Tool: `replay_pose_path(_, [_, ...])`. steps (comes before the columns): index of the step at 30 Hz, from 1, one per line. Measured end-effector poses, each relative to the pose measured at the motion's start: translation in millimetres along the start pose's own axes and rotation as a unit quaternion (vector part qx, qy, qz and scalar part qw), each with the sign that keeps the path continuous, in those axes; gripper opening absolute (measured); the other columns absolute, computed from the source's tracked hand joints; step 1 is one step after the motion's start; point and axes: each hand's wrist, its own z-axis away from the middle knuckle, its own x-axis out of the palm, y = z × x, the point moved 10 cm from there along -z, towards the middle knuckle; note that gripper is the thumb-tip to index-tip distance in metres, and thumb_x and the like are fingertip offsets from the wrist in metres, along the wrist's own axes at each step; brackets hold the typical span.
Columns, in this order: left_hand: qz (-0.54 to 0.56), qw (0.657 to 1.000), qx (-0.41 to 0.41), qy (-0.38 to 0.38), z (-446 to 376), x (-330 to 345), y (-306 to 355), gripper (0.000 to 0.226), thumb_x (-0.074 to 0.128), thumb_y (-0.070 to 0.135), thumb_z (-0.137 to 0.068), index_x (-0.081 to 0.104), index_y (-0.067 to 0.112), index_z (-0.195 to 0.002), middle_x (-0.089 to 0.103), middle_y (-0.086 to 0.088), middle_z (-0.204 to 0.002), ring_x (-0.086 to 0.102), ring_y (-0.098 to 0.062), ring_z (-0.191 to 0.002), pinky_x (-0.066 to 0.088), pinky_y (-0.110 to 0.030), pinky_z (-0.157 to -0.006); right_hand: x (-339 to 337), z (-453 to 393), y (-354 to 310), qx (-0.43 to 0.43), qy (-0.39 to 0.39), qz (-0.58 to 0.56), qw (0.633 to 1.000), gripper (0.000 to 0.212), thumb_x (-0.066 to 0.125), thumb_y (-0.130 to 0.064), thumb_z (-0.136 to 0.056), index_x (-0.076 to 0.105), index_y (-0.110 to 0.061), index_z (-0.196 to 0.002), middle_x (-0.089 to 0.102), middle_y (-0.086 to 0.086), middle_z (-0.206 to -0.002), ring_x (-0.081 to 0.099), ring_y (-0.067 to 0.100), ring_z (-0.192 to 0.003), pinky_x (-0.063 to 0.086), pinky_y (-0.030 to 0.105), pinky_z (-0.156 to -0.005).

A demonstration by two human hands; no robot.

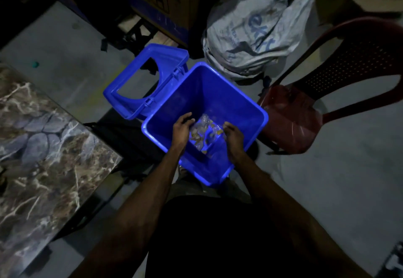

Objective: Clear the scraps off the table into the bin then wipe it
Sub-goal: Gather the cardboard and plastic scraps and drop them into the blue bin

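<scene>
Scraps (204, 132), pale and yellowish bits too small and dim to tell apart, lay at the bottom of the blue bin (235, 103), which stood open on the grey floor (340, 179) directly in front of the person. The bin's lid (122, 94), a blue frame with a large opening in it, hung swung back on its hinges at the bin's far left edge.

Both hands were over the bin's mouth, near its closer rim, apart from each other with the scraps showing between them. The left hand (182, 128) had its fingers (188, 117) loosely bent and pointing inward, holding nothing that could be seen. The right hand (233, 134) was turned with its fingers (226, 126) curled loosely toward the left hand; whether anything remained in its palm could not be told in the poor light.

The desk (43, 142), with a brown and grey marble-patterned top, stood to the left of the bin, well apart from the hands. A dark red plastic chair (294, 122) stood just beside the bin on the right. Beyond the bin, a grey-white sack (257, 22) with blue lettering slumped against cardboard boxes (159, 0).
</scene>
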Motion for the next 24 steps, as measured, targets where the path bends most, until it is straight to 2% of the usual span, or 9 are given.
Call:
replay_pose_path(3, [0.016,0.999,0.026,0.022,19,-7,1,0.031,0.064,-0.001,-0.095,0.069,0.005,-0.125,0.069,-0.007,-0.117,0.063,-0.012,-0.099,0.047,-0.008,-0.070,11,0,1,-0.019,-0.070,0.080,0.994,0.017,0.067,-0.005,-0.086,0.074,-0.019,-0.093,0.072,0.012,-0.099,0.063,0.021,-0.093,0.050,0.040,-0.093])
replay_pose_path(6, [0.033,0.994,0.053,0.085,50,-24,-1,0.030,0.067,-0.001,-0.093,0.070,0.010,-0.120,0.069,-0.007,-0.113,0.063,-0.014,-0.102,0.048,-0.017,-0.084,31,-8,10,-0.060,-0.170,0.172,0.968,0.020,0.065,-0.020,-0.076,0.075,-0.019,-0.093,0.073,0.013,-0.101,0.064,0.021,-0.093,0.052,0.046,-0.096])
replay_pose_path(9, [0.054,0.983,0.072,0.161,89,-41,-16,0.033,0.065,-0.008,-0.092,0.066,-0.001,-0.124,0.067,-0.007,-0.112,0.064,0.006,-0.087,0.048,-0.013,-0.086,61,29,-13,-0.129,-0.260,0.264,0.920,0.026,0.062,-0.002,-0.088,0.070,-0.001,-0.113,0.069,0.013,-0.099,0.065,0.001,-0.080,0.052,0.023,-0.081])
replay_pose_path(10, [0.070,0.975,0.079,0.196,106,-50,-28,0.034,0.065,-0.009,-0.092,0.065,-0.003,-0.125,0.068,-0.008,-0.114,0.063,0.009,-0.086,0.049,-0.016,-0.089,73,44,-13,-0.154,-0.300,0.294,0.894,0.027,0.061,0.003,-0.091,0.067,0.002,-0.116,0.068,0.011,-0.099,0.065,-0.001,-0.081,0.051,0.021,-0.081])
replay_pose_path(13, [0.088,0.961,0.088,0.249,153,-66,-62,0.034,0.065,-0.011,-0.091,0.065,-0.002,-0.124,0.070,-0.008,-0.113,0.066,-0.001,-0.094,0.051,-0.024,-0.094,102,92,12,-0.211,-0.414,0.377,0.801,0.026,0.064,0.001,-0.093,0.067,-0.008,-0.117,0.071,0.006,-0.109,0.067,0.016,-0.100,0.054,0.037,-0.094])
replay_pose_path(17, [0.094,0.937,0.094,0.322,214,-95,-103,0.034,0.064,-0.011,-0.092,0.064,-0.002,-0.124,0.069,-0.003,-0.110,0.065,0.013,-0.090,0.050,-0.017,-0.090,104,173,37,-0.275,-0.493,0.412,0.715,0.034,0.063,-0.019,-0.088,0.068,-0.011,-0.121,0.073,0.006,-0.115,0.069,0.019,-0.106,0.054,0.036,-0.100])
replay_pose_path(20, [0.103,0.931,0.107,0.334,248,-112,-125,0.032,0.065,-0.005,-0.095,0.064,0.006,-0.125,0.070,-0.001,-0.113,0.068,-0.004,-0.102,0.053,-0.027,-0.097,106,239,45,-0.355,-0.550,0.453,0.606,0.043,0.060,-0.020,-0.089,0.065,-0.007,-0.129,0.068,0.011,-0.126,0.065,0.025,-0.117,0.048,0.035,-0.106])
replay_pose_path(22, [0.095,0.930,0.108,0.339,264,-120,-134,0.033,0.066,-0.001,-0.095,0.064,0.014,-0.125,0.070,-0.003,-0.118,0.067,-0.015,-0.108,0.053,-0.036,-0.101,108,260,46,-0.395,-0.561,0.469,0.557,0.044,0.059,-0.021,-0.091,0.062,-0.010,-0.134,0.065,0.011,-0.131,0.062,0.027,-0.121,0.046,0.035,-0.106])
replay_pose_path(24, [0.066,0.925,0.128,0.352,284,-140,-141,0.035,0.068,0.006,-0.095,0.064,0.020,-0.127,0.070,-0.004,-0.123,0.068,-0.017,-0.112,0.054,-0.037,-0.102,115,285,52,-0.439,-0.565,0.473,0.514,0.045,0.058,-0.024,-0.093,0.060,-0.012,-0.136,0.064,0.009,-0.131,0.061,0.029,-0.122,0.047,0.039,-0.106])
